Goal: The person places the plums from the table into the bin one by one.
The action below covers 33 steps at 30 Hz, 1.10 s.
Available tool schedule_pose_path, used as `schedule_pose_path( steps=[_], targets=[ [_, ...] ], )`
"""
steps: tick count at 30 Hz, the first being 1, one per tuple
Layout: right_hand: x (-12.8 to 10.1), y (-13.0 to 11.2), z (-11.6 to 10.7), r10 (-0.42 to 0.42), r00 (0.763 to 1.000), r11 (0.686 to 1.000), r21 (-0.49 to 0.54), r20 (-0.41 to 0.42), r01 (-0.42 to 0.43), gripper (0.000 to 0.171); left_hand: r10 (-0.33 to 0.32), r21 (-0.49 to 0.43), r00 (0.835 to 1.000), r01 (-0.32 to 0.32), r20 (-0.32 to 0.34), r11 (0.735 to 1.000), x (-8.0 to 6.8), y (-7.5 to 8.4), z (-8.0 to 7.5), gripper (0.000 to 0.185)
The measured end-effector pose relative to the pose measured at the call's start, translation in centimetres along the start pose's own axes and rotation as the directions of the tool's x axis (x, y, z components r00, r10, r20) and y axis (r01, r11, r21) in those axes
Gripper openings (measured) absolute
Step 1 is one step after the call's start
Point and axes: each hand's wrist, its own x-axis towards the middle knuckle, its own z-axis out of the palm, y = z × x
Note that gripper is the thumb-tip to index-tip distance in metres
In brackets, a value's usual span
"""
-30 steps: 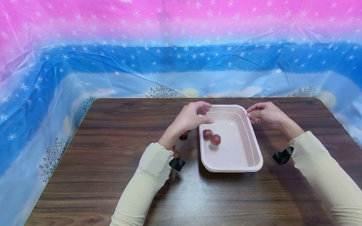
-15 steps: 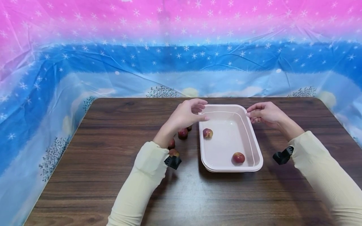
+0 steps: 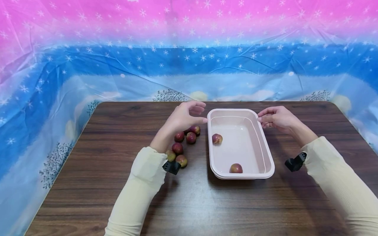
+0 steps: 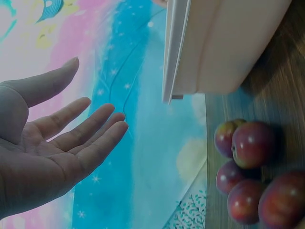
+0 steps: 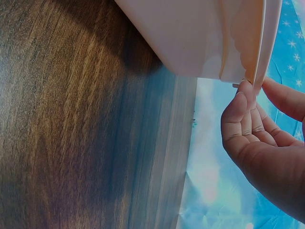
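A pale pink plastic tub [image 3: 240,147] stands on the table with two reddish plums inside: one plum [image 3: 217,139] by its left wall, another plum [image 3: 236,168] at the near end. My right hand [image 3: 279,119] pinches the tub's far right rim between thumb and curled fingers, as the right wrist view shows. My left hand [image 3: 184,117] hovers left of the tub, holding nothing, its fingers spread and thumb apart in the left wrist view. Below and beside that hand lies a cluster of several plums [image 3: 178,148], partly hidden by the left wrist.
The brown wooden table [image 3: 97,183] extends on all sides of the tub. Behind its far edge hangs a pink and blue snowflake cloth [image 3: 189,62]. A black wrist camera [image 3: 172,167] sits just above the nearest plums.
My left hand has drawn back leftward from over the tub, uncovering more of the plums on the table. One plum rolled toward the tub's near end, then leftward. The right hand stays put.
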Motion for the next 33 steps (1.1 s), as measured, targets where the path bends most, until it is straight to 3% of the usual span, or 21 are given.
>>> schedule_pose_path(
  steps=[19,25,33],
  targets=[
    [-0.1,-0.2,0.0,0.01,1.0,1.0,0.013,0.004,-0.01,0.036,-0.042,-0.033,0.998,0.04,-0.055,0.999,-1.3,-2.5,-1.8,0.04],
    [-0.1,-0.1,0.1,0.008,1.0,1.0,0.0,0.0,-0.008,0.037,-0.044,-0.042,0.998,0.043,-0.035,0.998,-2.0,-3.4,-2.0,0.039],
    [-0.1,0.0,0.1,0.01,1.0,1.0,0.006,0.0,-0.01,0.037,-0.106,-0.023,0.994,0.105,-0.026,0.994,-2.8,-4.7,-2.2,0.038]
  ],
)
